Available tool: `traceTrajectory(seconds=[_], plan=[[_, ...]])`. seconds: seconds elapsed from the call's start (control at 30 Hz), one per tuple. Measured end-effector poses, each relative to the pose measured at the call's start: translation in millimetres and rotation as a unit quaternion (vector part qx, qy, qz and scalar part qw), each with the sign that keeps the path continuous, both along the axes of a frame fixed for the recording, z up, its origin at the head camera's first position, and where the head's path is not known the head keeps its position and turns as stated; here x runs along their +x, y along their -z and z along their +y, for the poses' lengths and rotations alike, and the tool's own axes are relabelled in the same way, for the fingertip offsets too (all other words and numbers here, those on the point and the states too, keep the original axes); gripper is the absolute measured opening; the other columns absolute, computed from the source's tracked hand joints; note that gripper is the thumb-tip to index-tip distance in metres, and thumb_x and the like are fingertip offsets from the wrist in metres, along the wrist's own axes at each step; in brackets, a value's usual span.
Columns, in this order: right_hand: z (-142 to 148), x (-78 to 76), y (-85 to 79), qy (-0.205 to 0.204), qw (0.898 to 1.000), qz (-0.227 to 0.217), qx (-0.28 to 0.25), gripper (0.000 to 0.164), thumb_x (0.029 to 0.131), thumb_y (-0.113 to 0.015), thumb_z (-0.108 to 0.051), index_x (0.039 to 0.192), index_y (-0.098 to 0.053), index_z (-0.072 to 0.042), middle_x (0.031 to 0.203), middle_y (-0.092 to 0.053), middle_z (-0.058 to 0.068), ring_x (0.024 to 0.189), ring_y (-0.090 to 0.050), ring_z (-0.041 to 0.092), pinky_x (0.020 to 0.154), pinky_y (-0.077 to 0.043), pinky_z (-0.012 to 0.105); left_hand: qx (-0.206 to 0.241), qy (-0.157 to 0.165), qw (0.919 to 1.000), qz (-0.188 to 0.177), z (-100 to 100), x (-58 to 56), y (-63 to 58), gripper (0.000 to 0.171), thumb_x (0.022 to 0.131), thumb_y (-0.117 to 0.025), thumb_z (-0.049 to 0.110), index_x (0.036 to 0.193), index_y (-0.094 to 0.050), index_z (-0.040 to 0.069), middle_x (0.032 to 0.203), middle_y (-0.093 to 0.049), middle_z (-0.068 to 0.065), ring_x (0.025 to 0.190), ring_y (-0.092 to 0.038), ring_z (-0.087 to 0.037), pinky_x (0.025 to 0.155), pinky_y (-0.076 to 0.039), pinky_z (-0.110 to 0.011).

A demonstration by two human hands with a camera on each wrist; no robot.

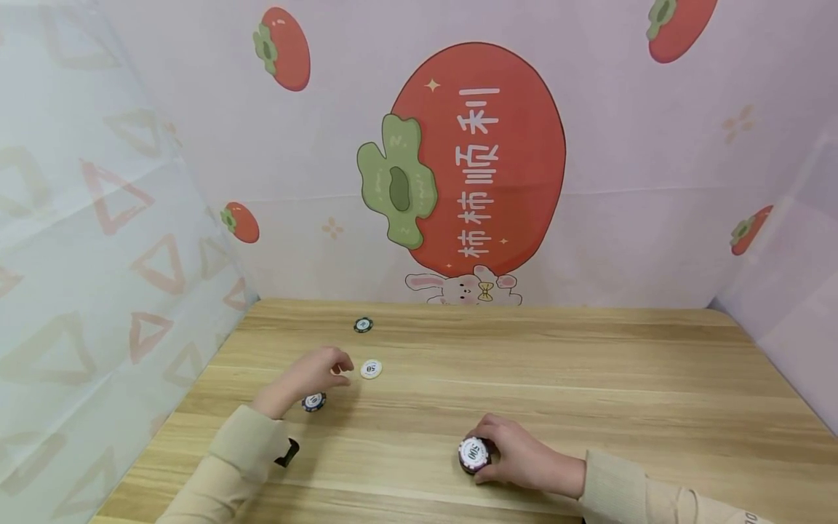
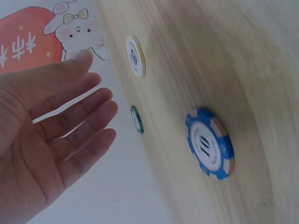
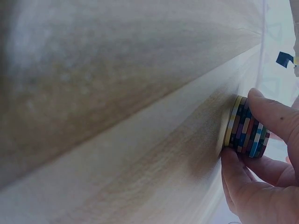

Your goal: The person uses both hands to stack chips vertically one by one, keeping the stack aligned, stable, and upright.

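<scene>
My right hand grips a stack of poker chips between thumb and fingers. On top lies a white-faced chip marked 500; the edges below show yellow, blue, red and dark colours. My left hand hovers over the table with relaxed, slightly bent fingers and holds nothing. Just beyond its fingertips lies a white chip marked 50. A blue chip marked 10 lies flat beneath the left wrist, partly covered by it in the head view. Farther back rests a green-edged chip.
The wooden table meets a cloth backdrop printed with persimmons and a rabbit at its far edge. Pale patterned cloth hangs along the left side. A black strap sticks out from the left cuff.
</scene>
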State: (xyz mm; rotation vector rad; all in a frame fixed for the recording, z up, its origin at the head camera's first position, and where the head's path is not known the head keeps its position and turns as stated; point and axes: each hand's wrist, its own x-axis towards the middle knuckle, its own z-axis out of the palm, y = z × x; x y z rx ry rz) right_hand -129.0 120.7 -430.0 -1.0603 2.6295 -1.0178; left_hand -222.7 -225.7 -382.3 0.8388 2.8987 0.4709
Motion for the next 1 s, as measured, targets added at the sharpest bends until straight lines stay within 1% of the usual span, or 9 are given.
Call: traceTrajectory(seconds=[0.27, 0.37, 0.47, 0.6, 0.7, 0.9, 1.0], plan=[[0, 0.5, -0.1, -0.003, 1.000, 0.006, -0.002, 0.041, 0.065, -0.081, -0.019, 0.100, -0.064, -0.007, 0.093, -0.056, -0.006, 0.085, -0.052, 0.004, 0.076, -0.045, 0.022, -0.029, -0.053, 0.9976, -0.032, -16, 5.2, 2.0, 0.016, 0.074, -0.069, 0.001, 0.089, -0.065, -0.002, 0.083, -0.062, -0.008, 0.077, -0.057, -0.022, 0.070, -0.047, -0.036], [0, 0.8, 0.1, -0.002, 1.000, 0.011, -0.001, 0.041, 0.064, -0.081, -0.018, 0.100, -0.064, -0.006, 0.093, -0.056, -0.006, 0.085, -0.051, 0.003, 0.077, -0.045, 0.022, -0.035, -0.069, 0.9959, -0.046, -19, 8.2, 2.9, 0.022, 0.070, -0.073, 0.004, 0.089, -0.064, -0.002, 0.082, -0.060, -0.007, 0.077, -0.055, -0.021, 0.069, -0.046, -0.035], [0, 1.2, 0.4, -0.001, 1.000, 0.014, -0.001, 0.041, 0.064, -0.081, -0.018, 0.100, -0.064, -0.006, 0.092, -0.056, -0.007, 0.085, -0.051, 0.003, 0.076, -0.045, 0.022, -0.041, -0.082, 0.9938, -0.063, -22, 11.2, 4.0, 0.029, 0.064, -0.079, 0.007, 0.087, -0.062, -0.001, 0.081, -0.058, -0.006, 0.074, -0.052, -0.018, 0.067, -0.045, -0.034], [0, 1.4, 0.5, 0.001, 1.000, 0.014, -0.001, 0.042, 0.064, -0.081, -0.018, 0.100, -0.063, -0.006, 0.092, -0.056, -0.006, 0.085, -0.051, 0.003, 0.076, -0.045, 0.022, -0.050, -0.107, 0.9895, -0.083, -24, 13.7, 5.6, 0.029, 0.061, -0.081, 0.005, 0.081, -0.059, 0.003, 0.077, -0.055, -0.003, 0.070, -0.047, -0.016, 0.065, -0.042, -0.032], [0, 1.2, 0.5, 0.002, 1.000, 0.013, 0.000, 0.042, 0.064, -0.080, -0.018, 0.101, -0.063, -0.006, 0.093, -0.056, -0.006, 0.085, -0.051, 0.003, 0.076, -0.045, 0.022, -0.052, -0.121, 0.9872, -0.090, -25, 14.0, 6.9, 0.030, 0.059, -0.081, 0.003, 0.078, -0.057, 0.004, 0.075, -0.054, -0.003, 0.067, -0.045, -0.016, 0.062, -0.041, -0.031], [0, 1.1, 0.7, 0.000, 1.000, 0.016, 0.000, 0.042, 0.064, -0.081, -0.018, 0.100, -0.063, -0.006, 0.093, -0.056, -0.006, 0.085, -0.051, 0.003, 0.076, -0.046, 0.022, -0.057, -0.133, 0.9847, -0.098, -29, 12.1, 12.2, 0.030, 0.059, -0.080, 0.002, 0.077, -0.056, 0.004, 0.073, -0.052, -0.002, 0.065, -0.045, -0.015, 0.061, -0.040, -0.031], [0, 1.2, 0.9, -0.001, 1.000, 0.021, 0.001, 0.042, 0.064, -0.081, -0.018, 0.100, -0.064, -0.006, 0.092, -0.056, -0.006, 0.085, -0.051, 0.003, 0.076, -0.046, 0.022, -0.055, -0.131, 0.9851, -0.097, -30, 11.1, 14.4, 0.030, 0.059, -0.079, 0.000, 0.077, -0.055, 0.004, 0.073, -0.051, -0.002, 0.065, -0.044, -0.016, 0.060, -0.040, -0.030]])
